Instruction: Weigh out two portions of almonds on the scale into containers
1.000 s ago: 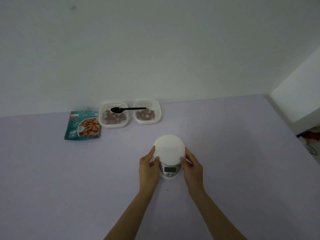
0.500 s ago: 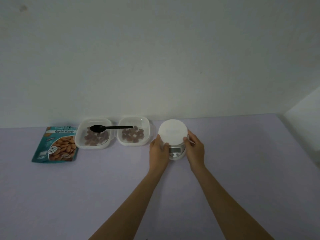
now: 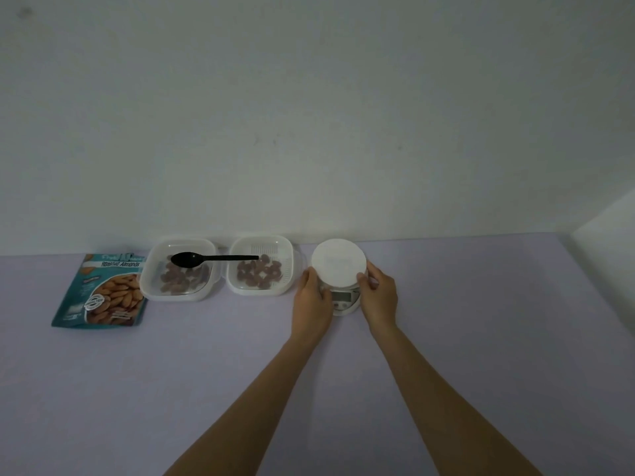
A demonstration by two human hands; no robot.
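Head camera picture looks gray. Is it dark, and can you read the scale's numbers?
Head view: dim, flat light, hardly any shadows; the display on the scale is too small and soft to read, though the almond bag shows legible big lettering.

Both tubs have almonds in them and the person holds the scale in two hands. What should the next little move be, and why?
Probably release the scale. The left hand and right hand grip its sides, and it seems to sit on the table beside the right tub. It and the left tub hold almonds, with the spoon across them, so weighing looks done.
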